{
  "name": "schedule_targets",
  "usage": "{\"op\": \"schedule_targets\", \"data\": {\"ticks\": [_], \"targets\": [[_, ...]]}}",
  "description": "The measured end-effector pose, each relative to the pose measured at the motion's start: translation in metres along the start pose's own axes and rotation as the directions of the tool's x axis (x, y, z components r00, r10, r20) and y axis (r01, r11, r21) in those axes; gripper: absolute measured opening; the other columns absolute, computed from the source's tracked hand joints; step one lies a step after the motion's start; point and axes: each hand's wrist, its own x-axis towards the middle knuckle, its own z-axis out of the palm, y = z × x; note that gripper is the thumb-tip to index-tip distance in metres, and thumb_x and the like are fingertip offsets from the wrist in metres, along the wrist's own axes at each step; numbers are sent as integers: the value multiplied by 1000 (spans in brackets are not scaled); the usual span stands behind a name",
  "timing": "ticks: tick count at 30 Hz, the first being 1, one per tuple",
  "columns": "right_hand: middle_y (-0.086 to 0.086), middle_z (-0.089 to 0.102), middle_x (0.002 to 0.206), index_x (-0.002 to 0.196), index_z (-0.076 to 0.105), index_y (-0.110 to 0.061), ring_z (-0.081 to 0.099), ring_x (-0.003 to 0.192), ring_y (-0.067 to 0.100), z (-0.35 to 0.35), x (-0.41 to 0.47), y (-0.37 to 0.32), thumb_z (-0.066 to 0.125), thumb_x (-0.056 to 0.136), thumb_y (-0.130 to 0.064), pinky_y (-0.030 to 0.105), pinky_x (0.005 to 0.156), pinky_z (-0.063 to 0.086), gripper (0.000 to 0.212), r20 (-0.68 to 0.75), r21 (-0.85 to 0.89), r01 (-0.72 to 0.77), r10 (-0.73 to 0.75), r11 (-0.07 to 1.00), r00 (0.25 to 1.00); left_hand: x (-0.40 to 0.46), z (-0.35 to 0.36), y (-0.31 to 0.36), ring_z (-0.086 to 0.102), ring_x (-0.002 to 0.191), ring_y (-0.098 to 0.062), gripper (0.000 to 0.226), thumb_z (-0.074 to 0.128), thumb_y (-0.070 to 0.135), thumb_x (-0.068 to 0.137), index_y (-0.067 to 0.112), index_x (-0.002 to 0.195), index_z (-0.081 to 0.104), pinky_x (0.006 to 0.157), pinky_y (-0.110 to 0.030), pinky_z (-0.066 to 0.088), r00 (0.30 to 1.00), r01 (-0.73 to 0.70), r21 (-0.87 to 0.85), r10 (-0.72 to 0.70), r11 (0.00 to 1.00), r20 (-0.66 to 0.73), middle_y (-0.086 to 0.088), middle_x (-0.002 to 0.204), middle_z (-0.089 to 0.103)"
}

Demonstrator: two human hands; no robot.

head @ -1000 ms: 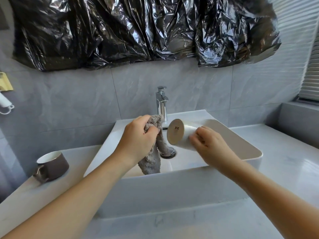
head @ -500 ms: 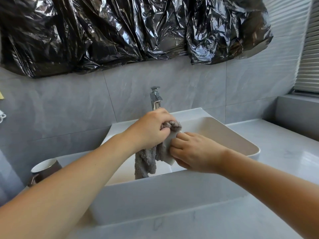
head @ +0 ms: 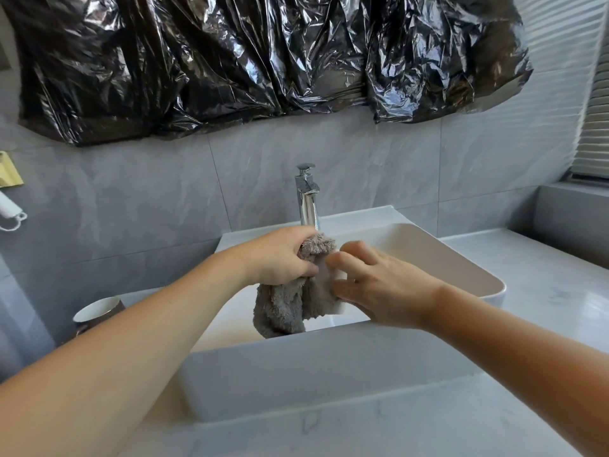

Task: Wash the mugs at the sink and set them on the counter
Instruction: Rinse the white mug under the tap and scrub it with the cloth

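Over the white sink basin (head: pixel 461 255), my left hand (head: pixel 280 255) grips a fluffy grey cloth (head: pixel 286 305) and presses it against a white mug (head: pixel 339 275). My right hand (head: pixel 379 285) holds that mug, its fingers curled round the side. Cloth and fingers hide most of the mug; only small white patches show. A second mug (head: pixel 95 311), brown outside and white inside, stands on the counter left of the basin, partly behind my left forearm.
A chrome tap (head: pixel 308 199) rises behind the hands; no water stream is visible. Grey marble counter (head: pixel 543 282) extends to the right and in front of the basin. Black plastic sheeting (head: pixel 263 61) hangs on the tiled wall above.
My left hand brought the cloth from beside the mug onto it. The mug's base, seen a second ago, is now covered by cloth and fingers. The hands have shifted slightly since half a second ago.
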Motion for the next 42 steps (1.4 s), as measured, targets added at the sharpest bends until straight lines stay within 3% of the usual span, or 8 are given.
{"op": "schedule_targets", "data": {"ticks": [7, 9, 12, 15, 23, 28, 37, 42], "targets": [[-1, 43, 122, 99, 57, -17, 53, 84, 10, 2, -3, -18, 65, 91, -9, 30, 74, 51, 14, 1, 356, -398, 426, 846, 905, 0, 18, -11, 60, 91, -12, 28, 71, 19, 88, 28, 111, 58, 80, -29, 45, 977, 25, -124, -51, 992, -205, 6, 104, 67], [-6, 48, 111, 107, 49, -22, 54, 76, 5, 1, 6, -29, 64, 91, -4, 18, 69, 47, 28, 56, 589, -580, 688, 562, 723, 1, 24, -14, 61, 93, -15, 32, 71, 23, 87, 25, 117, 59, 84, -33, 48, 970, 49, -121, -76, 991, -232, 2, 107, 67], [3, 56, 89, 102, 49, -15, 55, 67, 10, -3, 20, -29, 64, 94, -9, 20, 55, 47, 18, 416, 796, -587, 837, -146, 357, -3, 32, -14, 50, 69, -12, 37, 67, 25, 90, 24, 125, 54, 65, -29, 43, 953, 93, -109, -120, 990, -279, 6, 81, 56], [10, 59, 85, 95, 56, -9, 56, 72, 19, -4, 22, -22, 54, 102, -23, 27, 58, 48, 16, 644, 723, -539, 703, -431, 302, -6, 39, -15, 39, 57, -8, 41, 65, 23, 92, 26, 130, 52, 53, -27, 30, 940, 85, -118, -119, 989, -320, 9, 67, 43], [1, 44, 62, 69, 51, -13, 44, 63, 18, -3, 25, -20, 48, 104, -26, 31, 61, 49, 38, 672, 699, -535, 693, -475, 262, -6, 52, 3, 43, 59, -14, 27, 63, 20, 93, 20, 120, 55, 54, -29, 31, 940, 28, -101, -61, 994, -337, 3, 69, 48], [-1, 39, 57, 62, 44, -18, 36, 55, 17, 1, 23, -15, 47, 96, -15, 29, 55, 31, 34, 705, 666, -483, 692, -569, 157, -8, 67, 10, 46, 105, -21, 42, 41, 39, 91, 21, 128, 48, 92, -34, 38, 896, -99, 228, 186, 969, -402, -1, 120, 41], [1, 33, 56, 62, 40, -17, 29, 51, 18, 10, 21, -10, 43, 95, -14, 31, 56, 22, 33, 722, 633, -493, 685, -597, 98, 1, 82, 8, 56, 74, -32, 28, 45, 9, 88, 4, 101, 69, 64, -42, 51, 720, -123, 590, 481, 798, -500, -13, 89, 58], [2, 33, 54, 58, 41, -17, 29, 50, 18, 13, 24, -6, 43, 93, -11, 28, 53, 21, 35, 738, 627, -389, 675, -675, 17, -1, 85, 6, 55, 76, -28, 29, 47, 11, 85, 10, 101, 70, 66, -40, 50, 795, -245, 579, 503, 777, -338, -6, 91, 59]]}}
